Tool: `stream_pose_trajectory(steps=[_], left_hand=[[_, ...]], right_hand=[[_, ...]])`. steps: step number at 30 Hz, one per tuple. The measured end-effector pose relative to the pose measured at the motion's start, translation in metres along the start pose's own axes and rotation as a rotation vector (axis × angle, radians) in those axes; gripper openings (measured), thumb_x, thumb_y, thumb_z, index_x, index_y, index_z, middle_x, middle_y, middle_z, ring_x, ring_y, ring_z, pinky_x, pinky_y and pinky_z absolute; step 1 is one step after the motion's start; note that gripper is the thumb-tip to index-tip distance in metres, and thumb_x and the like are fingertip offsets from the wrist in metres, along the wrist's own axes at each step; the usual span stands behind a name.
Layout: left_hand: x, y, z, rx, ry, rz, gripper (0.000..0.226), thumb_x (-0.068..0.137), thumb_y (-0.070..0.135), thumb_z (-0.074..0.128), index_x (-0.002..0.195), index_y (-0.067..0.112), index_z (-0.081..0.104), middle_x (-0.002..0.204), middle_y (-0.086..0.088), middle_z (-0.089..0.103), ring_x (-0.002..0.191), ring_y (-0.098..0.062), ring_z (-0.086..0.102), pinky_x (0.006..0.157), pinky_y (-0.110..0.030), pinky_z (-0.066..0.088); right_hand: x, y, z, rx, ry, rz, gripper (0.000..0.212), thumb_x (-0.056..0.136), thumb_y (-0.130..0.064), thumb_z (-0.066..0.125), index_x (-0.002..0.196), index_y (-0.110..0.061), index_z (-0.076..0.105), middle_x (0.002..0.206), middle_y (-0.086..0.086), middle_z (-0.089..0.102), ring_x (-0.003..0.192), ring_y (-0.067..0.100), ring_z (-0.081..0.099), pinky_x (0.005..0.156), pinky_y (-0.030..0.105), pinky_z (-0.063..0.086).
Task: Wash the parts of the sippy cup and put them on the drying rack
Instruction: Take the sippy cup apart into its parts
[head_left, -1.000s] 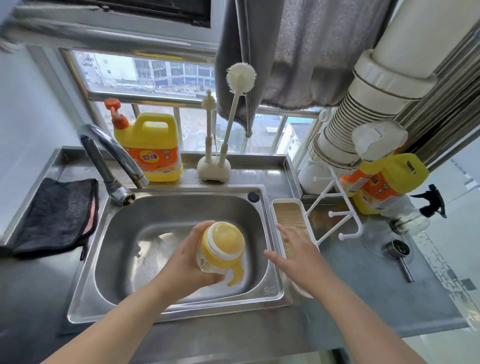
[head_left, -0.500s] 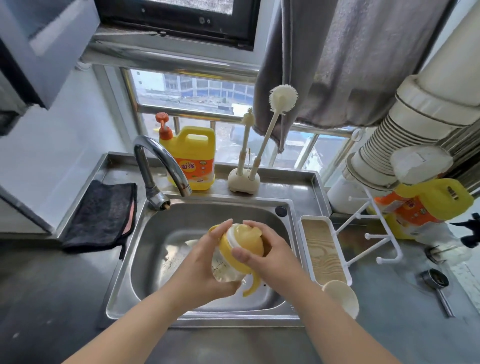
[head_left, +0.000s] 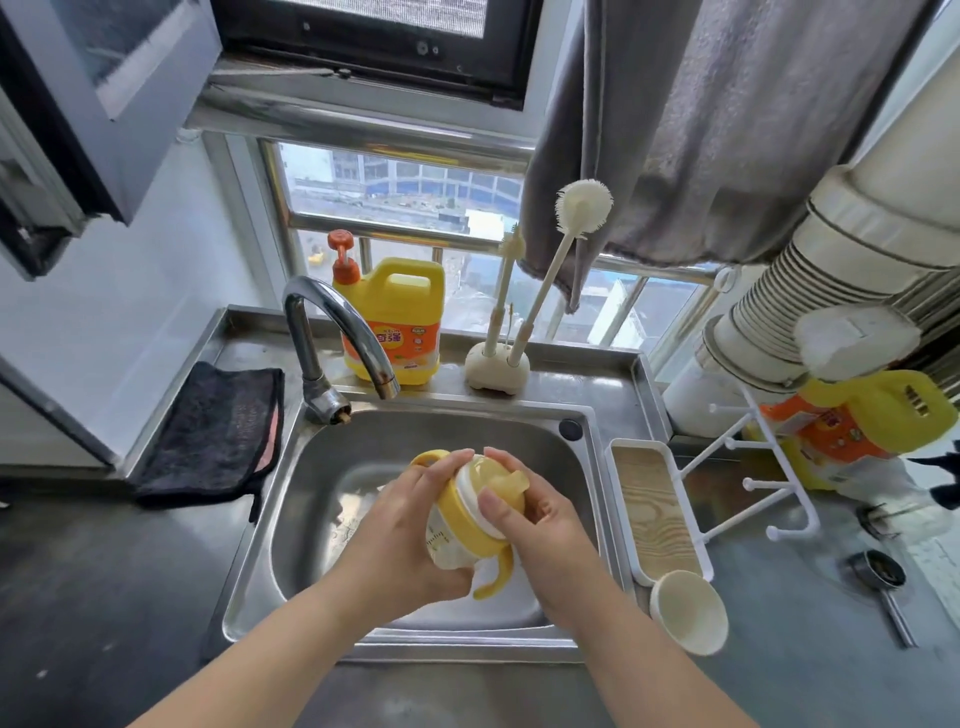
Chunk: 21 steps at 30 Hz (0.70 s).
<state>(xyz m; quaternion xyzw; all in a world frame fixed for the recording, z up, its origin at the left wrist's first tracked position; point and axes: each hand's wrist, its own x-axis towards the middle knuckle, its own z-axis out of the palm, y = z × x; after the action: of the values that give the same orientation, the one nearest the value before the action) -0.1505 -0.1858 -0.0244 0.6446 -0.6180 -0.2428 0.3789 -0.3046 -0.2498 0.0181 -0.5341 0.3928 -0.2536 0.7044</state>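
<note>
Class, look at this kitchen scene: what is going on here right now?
A person holds a yellow sippy cup over the steel sink. The left hand grips its body while the right hand grips the lid. The tap shows no running water. The white drying rack beside the sink has bare pegs, and a cream cap lies by its tray.

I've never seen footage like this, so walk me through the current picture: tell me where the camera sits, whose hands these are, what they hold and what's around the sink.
There is no machine here. A person wears a wide-angle camera on the head, looking down at their own two bare hands. The left hand grips the body of a yellow sippy cup over the steel sink; the right hand grips its lid. To the right stands a white drying rack with a small cream cup lying at its near end. Behind the sink are a tap, a yellow detergent bottle and bottle brushes. A dark cloth lies on the left.
</note>
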Motion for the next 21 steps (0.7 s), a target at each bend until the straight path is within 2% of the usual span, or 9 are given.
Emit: stream_pose_trajectory(steps=[5,8,10,11,13,15,17,19,21], left_hand=[[0.002,0.001,0.012,0.022,-0.006,-0.009,0.101,0.051,0.046,0.078,0.128,0.066,0.016,0.126,0.02,0.045,0.109,-0.009,0.048,0.091,-0.029,0.047],[0.005,0.005,0.02,0.105,-0.012,0.036,0.097,0.05,0.055,0.072,0.131,0.061,0.019,0.122,0.015,0.048,0.101,-0.013,0.051,0.085,-0.03,0.048],[0.006,0.007,0.026,0.205,-0.005,0.116,0.095,0.049,0.058,0.068,0.133,0.055,0.023,0.116,0.009,0.053,0.091,-0.018,0.054,0.076,-0.034,0.052],[0.006,0.008,0.029,0.21,-0.006,0.124,0.094,0.049,0.058,0.067,0.133,0.054,0.024,0.115,0.01,0.053,0.09,-0.018,0.054,0.074,-0.033,0.053],[0.006,0.009,0.031,0.163,-0.021,0.107,0.094,0.049,0.059,0.068,0.132,0.057,0.023,0.114,0.02,0.046,0.094,-0.016,0.053,0.078,-0.03,0.051],[0.01,0.013,0.031,0.088,-0.061,0.083,0.094,0.048,0.058,0.069,0.129,0.061,0.02,0.116,0.032,0.038,0.101,-0.012,0.049,0.084,-0.026,0.046],[0.018,0.017,0.029,0.074,-0.085,0.085,0.095,0.049,0.055,0.071,0.128,0.063,0.019,0.119,0.035,0.036,0.105,-0.01,0.048,0.086,-0.026,0.046],[0.025,0.02,0.024,0.09,-0.12,0.115,0.096,0.05,0.053,0.073,0.128,0.064,0.018,0.121,0.034,0.037,0.104,-0.01,0.049,0.086,-0.027,0.047],[0.03,0.02,0.019,0.124,-0.168,0.15,0.098,0.052,0.051,0.075,0.13,0.061,0.018,0.123,0.029,0.041,0.103,-0.01,0.05,0.086,-0.027,0.048]], right_hand=[[-0.003,0.006,-0.006,0.04,0.056,0.034,0.041,0.074,-0.037,0.078,0.113,-0.031,0.066,0.112,0.005,0.066,0.104,0.021,0.064,0.086,0.033,0.055],[0.0,0.012,-0.012,-0.026,0.262,0.011,0.01,0.086,-0.028,0.068,0.096,-0.028,0.073,0.099,-0.001,0.071,0.099,0.021,0.065,0.085,0.037,0.056],[-0.001,0.017,-0.019,-0.132,0.412,-0.021,0.021,0.093,-0.02,0.058,0.083,-0.03,0.073,0.088,-0.007,0.071,0.095,0.02,0.065,0.083,0.035,0.056],[-0.004,0.017,-0.021,-0.147,0.418,-0.023,0.025,0.095,-0.021,0.055,0.081,-0.032,0.073,0.088,-0.008,0.071,0.095,0.019,0.064,0.083,0.034,0.055],[-0.01,0.013,-0.022,-0.133,0.367,-0.004,0.025,0.096,-0.03,0.051,0.086,-0.035,0.073,0.094,-0.008,0.069,0.099,0.017,0.063,0.086,0.034,0.055],[-0.015,0.005,-0.027,-0.12,0.273,0.018,0.025,0.094,-0.049,0.046,0.102,-0.04,0.068,0.108,-0.007,0.065,0.104,0.015,0.062,0.09,0.034,0.054],[-0.017,-0.002,-0.036,-0.216,0.148,0.015,0.039,0.083,-0.061,0.055,0.119,-0.044,0.057,0.118,-0.01,0.059,0.108,0.01,0.06,0.091,0.029,0.053],[-0.017,-0.01,-0.046,-0.351,0.064,0.025,0.053,0.074,-0.052,0.072,0.123,-0.047,0.053,0.118,-0.012,0.058,0.107,0.007,0.06,0.09,0.028,0.054],[-0.017,-0.019,-0.056,-0.429,0.029,0.044,0.055,0.073,-0.041,0.078,0.123,-0.046,0.055,0.116,-0.012,0.062,0.104,0.005,0.062,0.091,0.029,0.054]])
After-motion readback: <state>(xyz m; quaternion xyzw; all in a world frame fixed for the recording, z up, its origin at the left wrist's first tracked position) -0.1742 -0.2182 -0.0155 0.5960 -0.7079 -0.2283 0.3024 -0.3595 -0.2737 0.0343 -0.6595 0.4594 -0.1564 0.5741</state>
